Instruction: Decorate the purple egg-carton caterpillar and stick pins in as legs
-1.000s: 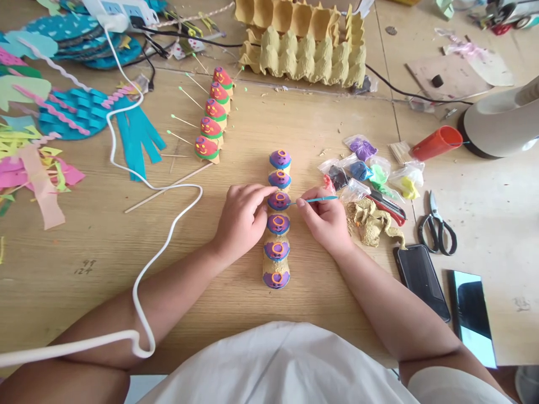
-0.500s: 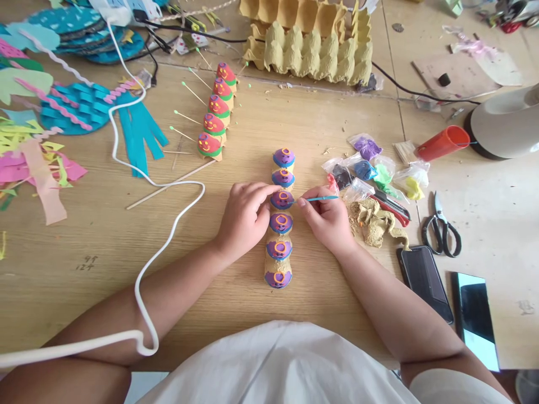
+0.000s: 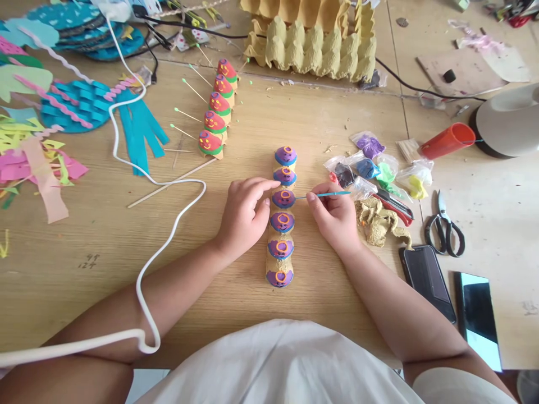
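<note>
Five red-and-green carton cups (image 3: 219, 104) stand at far left, probably set apart to leave working room. Nearer, a person's left hand (image 3: 242, 216) curves loosely beside a strip of six purple-topped cups (image 3: 282, 223), index fingertip by the second and third cups from the far end — seemingly to steady the strip, though whether it presses cannot be told. The strip lies between the hands. To its right, the right hand (image 3: 337, 219) pinches a slim blue tool (image 3: 334, 194), a grip suited to fine work, the tip by the third cup's right edge. Farther right lie small bags of colored clay (image 3: 370, 147), likely for easy reach. Compared with half a second ago, the right hand has drawn back rightward — tool with it — while the left keeps its place.
</note>
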The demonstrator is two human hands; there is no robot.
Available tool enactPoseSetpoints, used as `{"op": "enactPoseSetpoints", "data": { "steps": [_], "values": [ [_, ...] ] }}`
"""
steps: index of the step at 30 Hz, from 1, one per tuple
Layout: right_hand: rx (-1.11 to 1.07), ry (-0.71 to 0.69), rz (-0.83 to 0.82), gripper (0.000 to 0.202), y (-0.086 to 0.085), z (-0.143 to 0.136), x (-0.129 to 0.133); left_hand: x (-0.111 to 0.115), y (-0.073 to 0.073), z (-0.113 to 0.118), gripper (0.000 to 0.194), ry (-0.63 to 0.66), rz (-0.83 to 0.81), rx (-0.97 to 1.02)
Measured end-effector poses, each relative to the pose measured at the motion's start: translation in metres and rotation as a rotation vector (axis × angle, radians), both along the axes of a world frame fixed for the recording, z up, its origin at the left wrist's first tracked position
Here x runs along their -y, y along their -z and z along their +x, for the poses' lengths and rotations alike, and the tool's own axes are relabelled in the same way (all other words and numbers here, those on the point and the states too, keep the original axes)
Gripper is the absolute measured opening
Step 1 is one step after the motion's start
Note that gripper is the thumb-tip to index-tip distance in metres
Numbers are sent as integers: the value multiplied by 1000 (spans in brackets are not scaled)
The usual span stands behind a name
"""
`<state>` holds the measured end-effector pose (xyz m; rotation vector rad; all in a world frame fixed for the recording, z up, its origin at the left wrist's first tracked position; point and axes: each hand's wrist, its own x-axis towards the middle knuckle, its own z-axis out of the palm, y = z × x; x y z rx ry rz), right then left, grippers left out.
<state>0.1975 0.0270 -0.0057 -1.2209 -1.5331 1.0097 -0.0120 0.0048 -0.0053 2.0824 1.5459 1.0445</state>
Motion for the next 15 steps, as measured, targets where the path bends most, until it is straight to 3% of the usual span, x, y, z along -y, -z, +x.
{"op": "enactPoseSetpoints", "data": {
  "steps": [5,9,12,15],
  "values": [
    [490,0,40,13,-10,1,2,1,1,0,33,-71,66,57],
    [779,-8,64,20,-14,0,5,0,2,0,31,-74,87,71],
    [769,59,13,32,-14,1,5,0,2,1,30,-76,106,86],
    [512,89,12,42,-12,2,4,1,1,2,26,-77,132,111]
  ]
}}
